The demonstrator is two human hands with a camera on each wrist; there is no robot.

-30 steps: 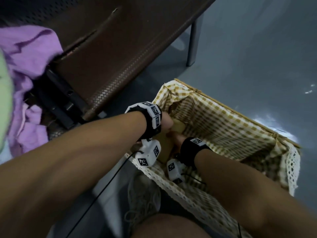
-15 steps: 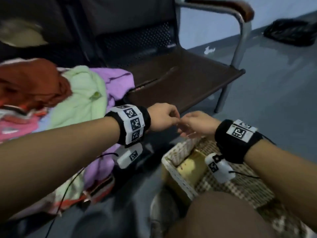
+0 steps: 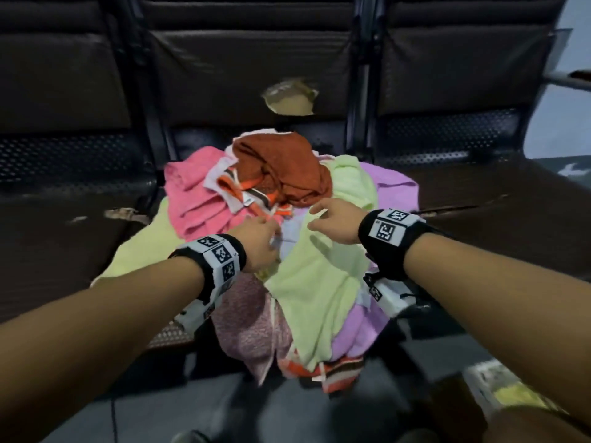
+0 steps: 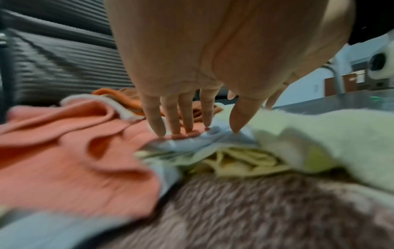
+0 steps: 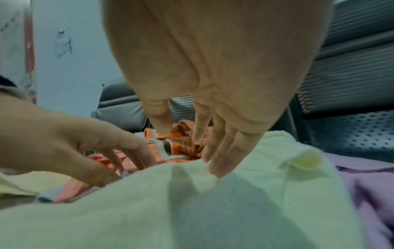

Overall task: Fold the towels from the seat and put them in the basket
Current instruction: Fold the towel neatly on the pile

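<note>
Your left hand (image 3: 256,241) is down on the heap of towels (image 3: 287,251) on the seat (image 3: 479,219). In the left wrist view its fingers (image 4: 172,118) run straight and close together, with the tips pressing into a pale blue towel (image 4: 192,143) where it meets a pink towel (image 3: 198,199); the thumb tip touches the same blue cloth just beside them. Nothing is pinched yet, so count that hand as flat and pressing, not gripping.

Your right hand (image 3: 335,222) hovers with fingers loosely spread and slightly bent, holding nothing. Its fingertips (image 5: 217,165) sit just above, perhaps brushing, the light green towel (image 3: 319,282); I cannot tell which.

The relation that matters: the blue towel lies directly under your left fingertips and just to the left of your right hand, mostly buried. The green towel covers it on the right-hand side and trails towards you over the seat edge, while the pink one overlaps on the far left. Your left hand is the nearer one, so it should probably curl and pinch the blue edge first. The rust towel (image 3: 281,167) lies beyond both hands. The basket (image 3: 499,388) shows only as a blurred corner down by your right knee, well apart from the heap.
</note>
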